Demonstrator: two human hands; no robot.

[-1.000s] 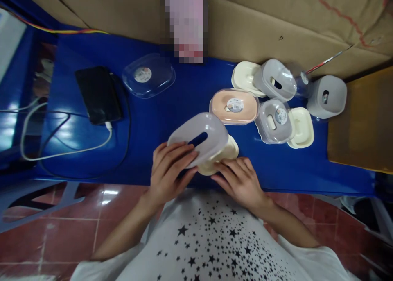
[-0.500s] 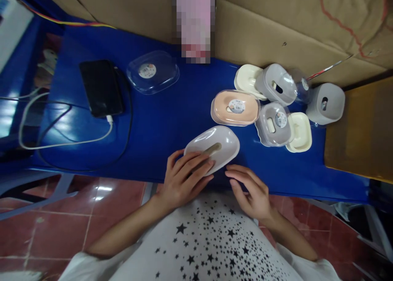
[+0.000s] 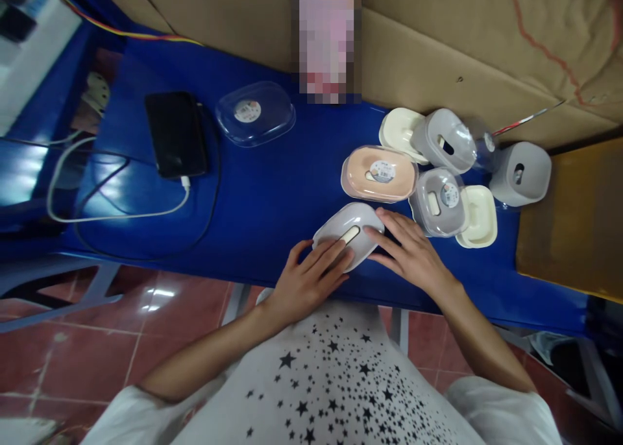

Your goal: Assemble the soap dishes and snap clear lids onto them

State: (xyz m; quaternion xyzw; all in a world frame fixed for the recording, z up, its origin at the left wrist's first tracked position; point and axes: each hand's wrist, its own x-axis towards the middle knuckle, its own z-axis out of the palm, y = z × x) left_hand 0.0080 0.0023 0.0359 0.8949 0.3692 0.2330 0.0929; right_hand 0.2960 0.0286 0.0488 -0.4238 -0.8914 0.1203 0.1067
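Note:
A pale grey oval soap dish (image 3: 354,219) is at the front edge of the blue table, between my two hands. Its middle slot shows a cream-coloured piece. My left hand (image 3: 311,273) grips the dish's left end, fingers laid over the inside and thumb at the rim. My right hand (image 3: 411,250) holds the right end, with fingers on the rim and inside. Just beyond the dish lies a peach soap dish (image 3: 357,172) under a clear labelled cover. To its right sits a grey dish (image 3: 433,221) with a clear cover.
A loose clear cover (image 3: 267,117) and a black phone-like device (image 3: 176,133) with cables lie at left. Cream dishes (image 3: 479,218), a grey dish (image 3: 450,130) and another grey dish (image 3: 533,172) are at right. Cardboard (image 3: 418,56) walls the back; a brown box (image 3: 574,218) stands far right.
My right hand has moved up and taken hold of the dish's right end. The slot, dark and bare before, now shows the cream piece. The view has shifted slightly.

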